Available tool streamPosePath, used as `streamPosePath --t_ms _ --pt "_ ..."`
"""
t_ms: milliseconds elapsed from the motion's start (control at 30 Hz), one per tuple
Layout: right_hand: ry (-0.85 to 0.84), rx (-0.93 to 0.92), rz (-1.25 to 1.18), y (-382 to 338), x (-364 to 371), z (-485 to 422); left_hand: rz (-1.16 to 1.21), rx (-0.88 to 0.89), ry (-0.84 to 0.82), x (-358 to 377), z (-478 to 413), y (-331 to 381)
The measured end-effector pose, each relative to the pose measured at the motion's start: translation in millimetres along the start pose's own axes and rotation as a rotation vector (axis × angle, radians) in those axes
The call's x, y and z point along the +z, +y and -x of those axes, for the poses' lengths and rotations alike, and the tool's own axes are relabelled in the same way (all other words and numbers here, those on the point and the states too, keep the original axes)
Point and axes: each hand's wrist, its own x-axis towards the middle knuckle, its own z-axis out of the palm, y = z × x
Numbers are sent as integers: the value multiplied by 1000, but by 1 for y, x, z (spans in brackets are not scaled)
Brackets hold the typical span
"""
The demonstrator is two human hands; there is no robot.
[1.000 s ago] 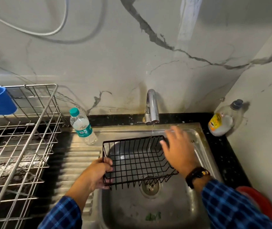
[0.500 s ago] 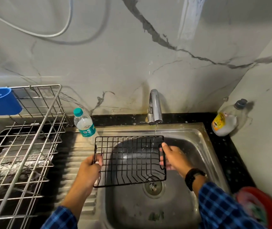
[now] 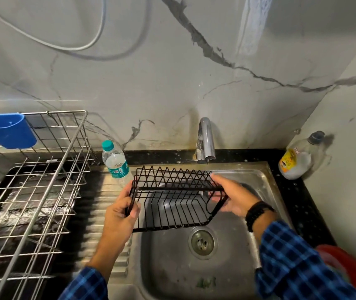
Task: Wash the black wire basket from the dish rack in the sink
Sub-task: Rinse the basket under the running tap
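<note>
I hold the black wire basket (image 3: 172, 200) over the steel sink (image 3: 257, 180), just below the chrome tap (image 3: 205, 141). It is tipped so its zigzag far wall stands up toward the tap. My left hand (image 3: 120, 213) grips the basket's left end wires. My right hand (image 3: 233, 198) grips its right end, fingers curled round the rim. Only a thin trickle hangs at the spout. The drain (image 3: 201, 242) lies below the basket.
A steel wire dish rack (image 3: 32, 191) with a blue plastic cup (image 3: 8, 131) fills the left counter. A water bottle (image 3: 116, 163) stands at the sink's back left. A soap bottle (image 3: 296, 159) sits in the right corner. A red tub (image 3: 350, 267) is at the lower right.
The basket has been tipped up from lying flat, its far wall now raised toward the tap. My right hand went from over its right rim to gripping it. The water stream has thinned.
</note>
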Motion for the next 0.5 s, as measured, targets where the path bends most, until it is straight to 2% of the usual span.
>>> streamPosePath --t_ms 67,100,200,300,433,467,500 --pt "-157 154 7 -2 -12 4 -125 63 -37 -4 1 -2" --pt "-173 173 17 -3 -14 7 -196 66 -57 -6 1 -3" --pt "-136 73 41 -1 -12 11 -213 -16 -15 -2 -6 1" --pt "-83 -162 137 3 -2 17 38 -231 -26 10 -3 6" --pt "43 -383 145 12 -2 30 686 -447 -338 -14 -2 15" --pt "59 -433 175 14 -5 33 781 -486 -360 -19 -5 22" --pt "67 -489 233 17 -7 36 779 -544 -320 -19 -8 29"
